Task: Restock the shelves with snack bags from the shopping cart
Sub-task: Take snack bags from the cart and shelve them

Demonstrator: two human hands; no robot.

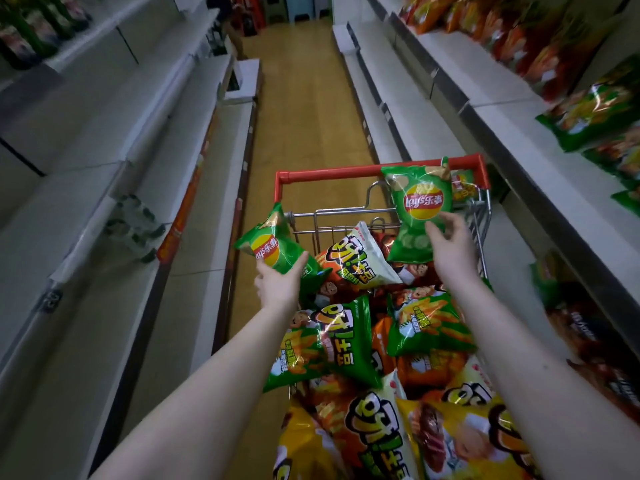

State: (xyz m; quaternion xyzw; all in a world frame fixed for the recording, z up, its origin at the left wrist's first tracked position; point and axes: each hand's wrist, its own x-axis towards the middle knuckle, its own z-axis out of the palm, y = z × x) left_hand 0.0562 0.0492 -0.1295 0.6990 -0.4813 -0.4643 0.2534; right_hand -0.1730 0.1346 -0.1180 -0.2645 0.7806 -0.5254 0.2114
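A shopping cart with a red rim stands in the aisle ahead of me, heaped with several snack bags in green, orange, white and yellow. My left hand grips a green Lay's bag lifted over the cart's left side. My right hand holds a second green Lay's bag upright above the cart's far right corner. The right-hand shelves carry orange and green snack bags on the upper tiers.
White shelving lines the left side, with dark bottles on top and a bottle pack lower down. A white box sits farther along the left. The wooden aisle floor runs ahead of the cart.
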